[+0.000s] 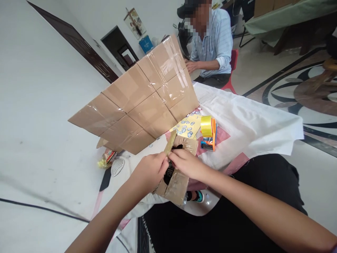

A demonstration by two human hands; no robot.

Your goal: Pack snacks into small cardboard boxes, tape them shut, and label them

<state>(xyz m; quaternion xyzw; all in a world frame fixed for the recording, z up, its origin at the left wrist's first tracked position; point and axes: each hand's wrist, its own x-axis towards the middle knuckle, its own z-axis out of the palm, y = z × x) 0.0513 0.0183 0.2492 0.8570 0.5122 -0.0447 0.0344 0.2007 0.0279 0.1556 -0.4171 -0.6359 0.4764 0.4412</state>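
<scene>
A small cardboard box [177, 188] with its flaps spread lies at the near edge of the table, and something black with pale lettering shows in its opening. My left hand [152, 168] is closed on the box's upright left flap [171, 140]. Right beside it, my right hand [185, 162] pinches the same flap, its wrist passing over the box. The fingertips of both hands meet there and partly hide the edge. Just right of the box stands a tape dispenser [214, 135] with a roll of yellow tape [206, 125].
A tall taped cardboard panel [147, 95] stands across the table behind the box. Small printed pieces lie on a yellow sheet [196, 121]. A yellow-and-red packet [107, 159] is at the left. Across the table sits another person [214, 38] in a light blue shirt.
</scene>
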